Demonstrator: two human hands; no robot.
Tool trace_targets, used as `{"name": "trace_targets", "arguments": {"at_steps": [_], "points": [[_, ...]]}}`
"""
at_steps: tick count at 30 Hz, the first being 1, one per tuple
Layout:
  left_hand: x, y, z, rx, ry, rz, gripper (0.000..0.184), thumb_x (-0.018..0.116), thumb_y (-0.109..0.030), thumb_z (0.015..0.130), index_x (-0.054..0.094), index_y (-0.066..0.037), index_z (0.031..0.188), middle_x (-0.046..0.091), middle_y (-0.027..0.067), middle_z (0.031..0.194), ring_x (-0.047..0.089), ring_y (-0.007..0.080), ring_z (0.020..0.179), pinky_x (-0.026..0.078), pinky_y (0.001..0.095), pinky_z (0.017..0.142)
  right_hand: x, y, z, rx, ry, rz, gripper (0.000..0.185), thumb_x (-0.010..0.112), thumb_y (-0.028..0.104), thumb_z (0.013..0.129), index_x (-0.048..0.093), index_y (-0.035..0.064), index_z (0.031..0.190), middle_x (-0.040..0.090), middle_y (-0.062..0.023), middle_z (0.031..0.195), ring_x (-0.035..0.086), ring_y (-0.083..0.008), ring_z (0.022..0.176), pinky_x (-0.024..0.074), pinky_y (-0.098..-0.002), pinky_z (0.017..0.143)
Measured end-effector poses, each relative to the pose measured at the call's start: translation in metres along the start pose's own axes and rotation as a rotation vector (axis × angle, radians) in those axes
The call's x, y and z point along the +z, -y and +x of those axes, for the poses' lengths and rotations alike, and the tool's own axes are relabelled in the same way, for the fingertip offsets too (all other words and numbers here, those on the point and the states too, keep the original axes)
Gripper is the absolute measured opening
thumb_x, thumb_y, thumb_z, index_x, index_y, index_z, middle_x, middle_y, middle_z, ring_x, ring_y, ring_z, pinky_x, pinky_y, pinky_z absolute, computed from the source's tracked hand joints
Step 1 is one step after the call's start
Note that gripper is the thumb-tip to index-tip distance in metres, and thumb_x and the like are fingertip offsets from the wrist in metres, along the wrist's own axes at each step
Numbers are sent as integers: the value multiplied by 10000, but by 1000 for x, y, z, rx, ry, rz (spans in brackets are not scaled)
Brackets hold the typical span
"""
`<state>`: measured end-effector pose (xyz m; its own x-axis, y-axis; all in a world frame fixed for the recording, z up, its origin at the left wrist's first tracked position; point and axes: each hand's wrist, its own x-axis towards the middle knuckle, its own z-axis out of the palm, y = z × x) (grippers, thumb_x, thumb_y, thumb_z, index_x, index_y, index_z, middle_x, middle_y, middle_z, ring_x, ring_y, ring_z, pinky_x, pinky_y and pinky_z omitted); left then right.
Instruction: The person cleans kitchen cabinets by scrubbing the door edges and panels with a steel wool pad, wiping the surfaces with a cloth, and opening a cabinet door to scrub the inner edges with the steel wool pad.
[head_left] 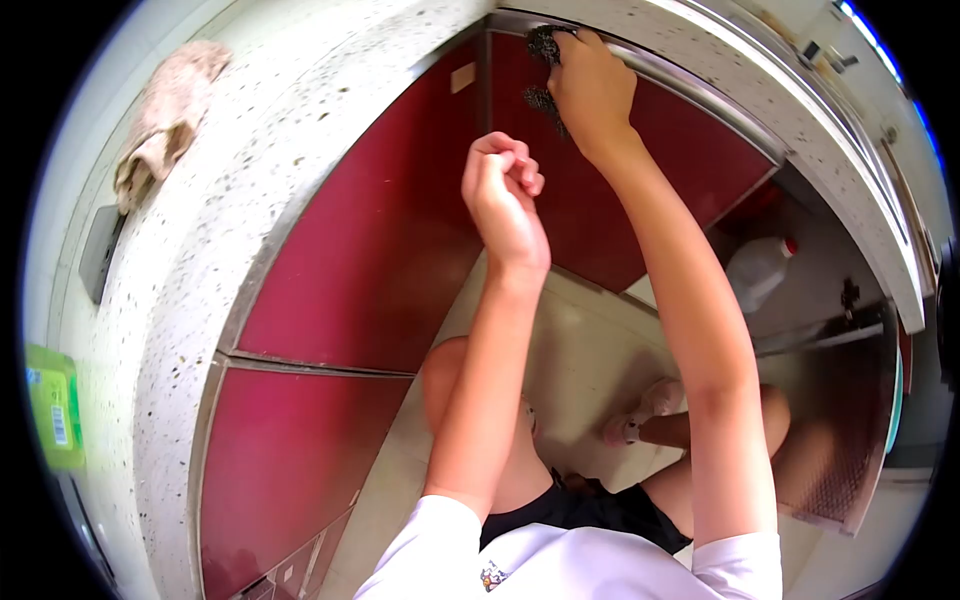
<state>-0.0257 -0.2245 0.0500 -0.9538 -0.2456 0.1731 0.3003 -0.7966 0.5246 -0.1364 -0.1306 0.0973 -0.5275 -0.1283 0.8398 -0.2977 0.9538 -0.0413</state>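
My right hand [592, 85] grips a dark, wiry scouring pad [543, 42] against the top of a red cabinet door [690, 150], just under the metal edge strip. Dark wiry material also shows below the fingers, and part of the pad is hidden by the hand. My left hand [505, 195] hangs in the air in front of the cabinet corner, fingers curled in, with nothing visible in it. A second red door [370, 250] lies to its left.
Speckled countertop [270, 130] runs above the doors, bearing a crumpled beige cloth [170, 110] and a green package [55, 405]. On the right, a cabinet door [840, 440] stands open, and a translucent bottle [757, 270] with a red cap sits inside. My bent legs are below.
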Motion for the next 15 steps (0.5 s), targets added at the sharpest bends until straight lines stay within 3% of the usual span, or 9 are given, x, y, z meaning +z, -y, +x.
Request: {"name": "trace_targets", "arguments": {"at_steps": [7,9,15], "points": [[0,-11,-2,31,-24,15,95,464,-111,850,523,-87,921,471,19,782,410,121,672,341,264,622,33,29,22,-34,107,22,191,652,77,744,662,76,935,633,-101,959,668,-337,764,533,-454,643],[0,-8,-3,20,-32,20,96,460,-107,852,525,-87,920,468,17,780,412,119,675,342,262,619,25,20,16,-106,86,5,241,783,104,667,652,67,866,644,-121,958,697,-310,761,550,-421,641],[0,-4,-1,20,8,129,104,448,-98,856,526,-76,922,485,22,782,415,117,663,345,260,611,14,7,11,-109,84,-18,253,790,110,659,654,71,868,644,-115,962,692,-316,758,546,-423,635]]}}
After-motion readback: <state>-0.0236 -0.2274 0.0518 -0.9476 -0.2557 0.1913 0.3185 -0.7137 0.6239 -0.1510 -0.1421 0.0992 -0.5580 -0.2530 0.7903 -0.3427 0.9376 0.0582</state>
